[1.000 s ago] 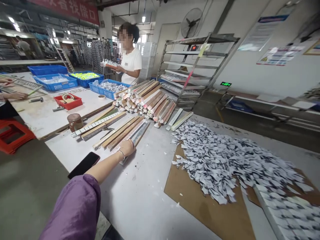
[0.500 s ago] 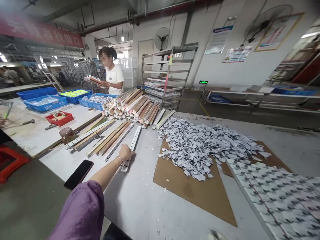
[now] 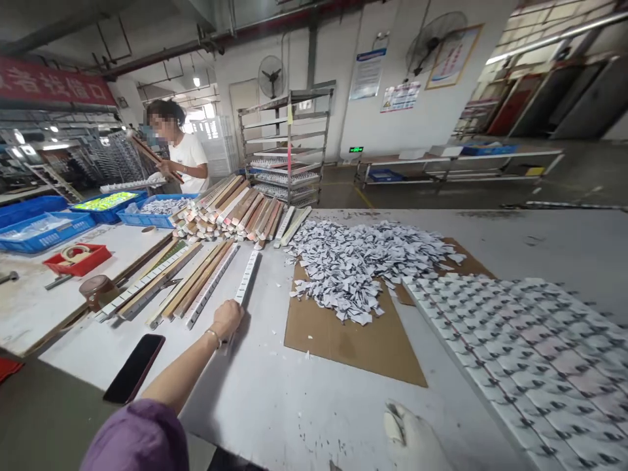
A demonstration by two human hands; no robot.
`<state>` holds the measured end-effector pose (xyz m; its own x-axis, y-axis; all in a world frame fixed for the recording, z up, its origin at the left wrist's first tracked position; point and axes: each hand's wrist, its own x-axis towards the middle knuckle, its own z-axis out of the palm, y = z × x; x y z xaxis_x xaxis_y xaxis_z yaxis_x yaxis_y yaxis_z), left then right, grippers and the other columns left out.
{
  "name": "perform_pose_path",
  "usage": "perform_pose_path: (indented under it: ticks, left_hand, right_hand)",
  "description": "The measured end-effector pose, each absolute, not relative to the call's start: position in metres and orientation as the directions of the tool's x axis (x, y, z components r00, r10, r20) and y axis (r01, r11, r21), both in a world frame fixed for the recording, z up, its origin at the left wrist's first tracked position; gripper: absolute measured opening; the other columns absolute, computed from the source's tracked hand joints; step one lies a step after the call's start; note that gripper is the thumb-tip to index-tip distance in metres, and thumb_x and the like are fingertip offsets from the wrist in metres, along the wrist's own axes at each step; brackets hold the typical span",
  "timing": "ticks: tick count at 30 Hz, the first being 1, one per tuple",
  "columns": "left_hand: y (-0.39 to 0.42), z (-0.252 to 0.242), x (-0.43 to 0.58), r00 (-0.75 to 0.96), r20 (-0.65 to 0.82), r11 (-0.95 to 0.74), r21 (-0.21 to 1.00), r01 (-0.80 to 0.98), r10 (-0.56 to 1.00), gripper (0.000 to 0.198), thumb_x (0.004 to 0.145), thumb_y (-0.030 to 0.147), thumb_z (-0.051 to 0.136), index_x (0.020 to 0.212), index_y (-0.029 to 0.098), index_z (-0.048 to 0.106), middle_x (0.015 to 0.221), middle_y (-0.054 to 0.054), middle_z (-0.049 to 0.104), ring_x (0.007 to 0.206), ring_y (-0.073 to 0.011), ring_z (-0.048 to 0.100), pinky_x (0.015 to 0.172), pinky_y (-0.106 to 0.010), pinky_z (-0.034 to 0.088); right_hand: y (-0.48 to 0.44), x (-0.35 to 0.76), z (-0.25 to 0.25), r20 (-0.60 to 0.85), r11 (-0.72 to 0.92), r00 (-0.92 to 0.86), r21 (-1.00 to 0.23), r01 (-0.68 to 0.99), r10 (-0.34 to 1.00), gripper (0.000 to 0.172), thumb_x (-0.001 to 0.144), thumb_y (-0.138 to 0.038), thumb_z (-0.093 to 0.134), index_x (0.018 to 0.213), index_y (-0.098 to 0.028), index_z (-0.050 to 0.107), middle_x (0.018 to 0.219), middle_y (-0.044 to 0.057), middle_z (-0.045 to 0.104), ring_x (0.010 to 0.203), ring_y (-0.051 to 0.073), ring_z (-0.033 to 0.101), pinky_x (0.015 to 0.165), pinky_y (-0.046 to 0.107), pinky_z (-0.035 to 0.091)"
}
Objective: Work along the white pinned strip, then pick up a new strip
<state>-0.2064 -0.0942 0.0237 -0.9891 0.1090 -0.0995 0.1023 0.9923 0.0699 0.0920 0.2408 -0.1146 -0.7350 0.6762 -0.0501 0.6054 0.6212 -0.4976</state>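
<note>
My left hand (image 3: 228, 318) is wrapped round the near part of a long white-faced wooden strip (image 3: 248, 275) with dark slots along it. The strip lies lengthwise on the white table, and its near end is partly hidden under my hand. In a whitish glove, my right hand (image 3: 415, 435) is low at the front edge of the view, fingers curled against the thumb. Whether anything is between them I cannot make out. Beyond it, a heap of small grey-white pieces (image 3: 343, 268) covers much of a brown cardboard sheet (image 3: 353, 353).
Left of my hand lie more wooden strips (image 3: 203, 278) and a phone (image 3: 134, 368). A stack of strips (image 3: 240, 209) stands at the back. Rows of small pieces cover a white board (image 3: 530, 347) at right. Across the table, a person (image 3: 189, 154) holds a strip.
The view has turned right, bringing more of the board and my gloved right hand into sight. My left hand keeps its hold on the strip. The co-worker's strip is now tilted up.
</note>
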Motion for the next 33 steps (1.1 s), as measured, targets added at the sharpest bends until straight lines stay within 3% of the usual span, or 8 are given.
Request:
perform_pose_path:
  ticks: [3, 6, 10, 14, 19, 26, 30, 33]
  left_hand:
    - [-0.105, 0.028, -0.172, -0.968, -0.108, 0.973, 0.08, 0.217, 0.225, 0.03, 0.1, 0.034, 0.04, 0.113, 0.017, 0.06, 0.106, -0.015, 0.072, 0.101, -0.027, 0.07, 0.086, -0.035, 0.05]
    - [-0.107, 0.031, -0.14, -0.922, -0.033, 0.904, 0.211, 0.371, 0.386, 0.027, 0.095, 0.035, 0.05, 0.118, 0.023, 0.054, 0.1, -0.01, 0.069, 0.094, -0.025, 0.068, 0.084, -0.034, 0.052]
    - [-0.089, 0.03, -0.108, -0.804, 0.1, 0.724, 0.381, 0.575, 0.586, 0.051, 0.088, 0.027, 0.057, 0.136, 0.024, 0.04, 0.11, -0.009, 0.06, 0.09, -0.0239, 0.063, 0.08, -0.037, 0.054]
    - [-0.06, 0.01, -0.079, -0.663, 0.065, 0.593, 0.39, 0.705, 0.746, 0.06, 0.088, 0.015, 0.053, 0.144, 0.022, 0.033, 0.116, -0.011, 0.055, 0.087, -0.0227, 0.062, 0.078, -0.039, 0.057]
    - [-0.045, -0.021, -0.054, -0.649, 0.041, 0.613, 0.289, 0.736, 0.76, 0.059, 0.09, 0.016, 0.056, 0.143, 0.02, 0.032, 0.113, -0.012, 0.055, 0.095, -0.0263, 0.061, 0.085, -0.044, 0.058]
    - [-0.049, -0.031, -0.055, -0.576, 0.003, 0.552, 0.281, 0.785, 0.817, 0.07, 0.086, 0.014, 0.058, 0.148, 0.026, 0.027, 0.126, -0.014, 0.056, 0.106, -0.0278, 0.063, 0.09, -0.043, 0.059]
    - [-0.056, -0.033, -0.046, -0.585, 0.0, 0.548, 0.35, 0.759, 0.811, 0.067, 0.089, 0.019, 0.059, 0.149, 0.025, 0.03, 0.127, -0.015, 0.057, 0.104, -0.0275, 0.066, 0.089, -0.042, 0.06]
    - [-0.05, -0.019, -0.054, -0.566, -0.006, 0.509, 0.446, 0.736, 0.824, 0.084, 0.085, 0.039, 0.072, 0.154, 0.025, 0.027, 0.135, -0.017, 0.053, 0.115, -0.031, 0.063, 0.093, -0.043, 0.06]
  right_hand:
    - [0.238, 0.089, -0.111, -0.06, 0.601, -0.726, -0.517, 0.61, 0.686, 0.03, 0.097, -0.041, 0.061, 0.12, -0.023, 0.065, 0.124, 0.009, 0.063, 0.107, 0.021, 0.063, 0.088, 0.038, 0.057]
    - [0.235, 0.087, -0.108, -0.065, 0.583, -0.718, -0.535, 0.611, 0.693, 0.031, 0.096, -0.042, 0.061, 0.121, -0.024, 0.065, 0.123, 0.009, 0.064, 0.106, 0.021, 0.063, 0.09, 0.037, 0.055]
    - [0.233, 0.083, -0.1, -0.05, 0.584, -0.724, -0.553, 0.594, 0.688, 0.03, 0.096, -0.04, 0.055, 0.121, -0.032, 0.069, 0.119, 0.008, 0.068, 0.108, 0.024, 0.065, 0.092, 0.034, 0.054]
    - [0.231, 0.081, -0.088, 0.017, 0.647, -0.763, -0.543, 0.536, 0.646, 0.034, 0.096, -0.036, 0.045, 0.118, -0.036, 0.071, 0.119, 0.008, 0.07, 0.108, 0.024, 0.066, 0.087, 0.029, 0.053]
    - [0.23, 0.079, -0.079, 0.021, 0.657, -0.781, -0.555, 0.51, 0.624, 0.037, 0.097, -0.033, 0.04, 0.12, -0.026, 0.068, 0.119, 0.009, 0.07, 0.109, 0.023, 0.066, 0.093, 0.03, 0.05]
    - [0.235, 0.076, -0.076, -0.07, 0.561, -0.78, -0.655, 0.506, 0.622, 0.039, 0.097, -0.031, 0.039, 0.125, -0.02, 0.064, 0.129, 0.01, 0.066, 0.118, 0.023, 0.061, 0.102, 0.035, 0.046]
    - [0.254, 0.055, -0.053, -0.065, 0.487, -0.759, -0.731, 0.478, 0.648, 0.041, 0.095, -0.03, 0.043, 0.13, -0.018, 0.061, 0.13, 0.011, 0.065, 0.121, 0.023, 0.06, 0.102, 0.034, 0.045]
    - [0.28, 0.02, -0.017, 0.002, 0.527, -0.757, -0.719, 0.454, 0.654, 0.04, 0.096, -0.03, 0.045, 0.133, -0.021, 0.058, 0.121, 0.009, 0.068, 0.116, 0.023, 0.061, 0.097, 0.033, 0.046]
